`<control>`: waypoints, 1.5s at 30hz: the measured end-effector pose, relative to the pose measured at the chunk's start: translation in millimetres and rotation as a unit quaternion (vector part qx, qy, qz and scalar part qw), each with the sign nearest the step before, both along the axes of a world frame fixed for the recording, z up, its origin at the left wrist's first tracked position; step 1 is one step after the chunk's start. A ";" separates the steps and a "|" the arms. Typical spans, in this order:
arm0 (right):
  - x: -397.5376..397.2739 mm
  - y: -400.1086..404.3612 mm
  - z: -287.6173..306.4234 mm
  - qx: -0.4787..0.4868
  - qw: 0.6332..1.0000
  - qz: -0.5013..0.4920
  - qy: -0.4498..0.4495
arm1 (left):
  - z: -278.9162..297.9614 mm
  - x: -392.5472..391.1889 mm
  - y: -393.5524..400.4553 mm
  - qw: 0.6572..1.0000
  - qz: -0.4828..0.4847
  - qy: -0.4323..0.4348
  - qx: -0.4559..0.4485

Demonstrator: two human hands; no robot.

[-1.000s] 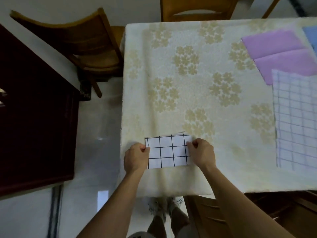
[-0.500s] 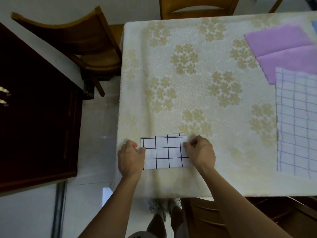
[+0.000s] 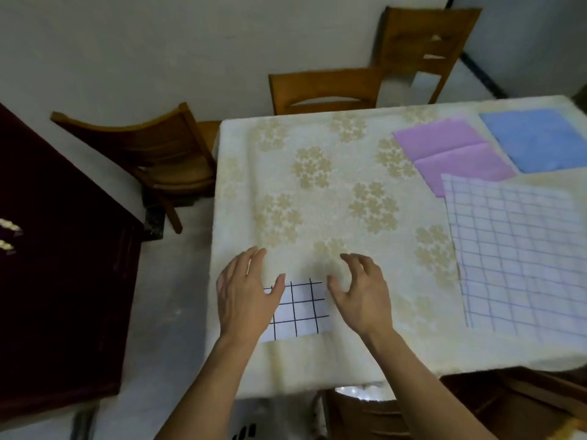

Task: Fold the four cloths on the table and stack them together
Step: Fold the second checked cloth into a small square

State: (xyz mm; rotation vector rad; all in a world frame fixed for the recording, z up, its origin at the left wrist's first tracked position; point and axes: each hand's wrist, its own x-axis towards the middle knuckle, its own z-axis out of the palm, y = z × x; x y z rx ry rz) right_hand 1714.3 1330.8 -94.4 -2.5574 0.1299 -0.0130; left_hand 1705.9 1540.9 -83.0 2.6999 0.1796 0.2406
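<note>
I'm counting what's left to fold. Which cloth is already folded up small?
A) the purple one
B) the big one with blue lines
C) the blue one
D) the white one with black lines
D: the black-lined cloth lies as a small rectangle between the left hand and right hand, while the blue cloth, purple cloth and blue-lined cloth lie spread out.

A home dining room is showing here: a table [image 3: 317, 185] wearing a floral cream tablecloth is lying under the hands, wooden chairs [image 3: 324, 90] are standing beyond them, and a dark wooden cabinet [image 3: 57, 265] is sitting to their left.
</note>
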 end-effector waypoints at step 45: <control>-449.1 -93.7 129.3 -0.219 0.813 -0.537 -0.059 | 117.9 -242.1 -249.8 0.712 -0.683 -0.160 -0.019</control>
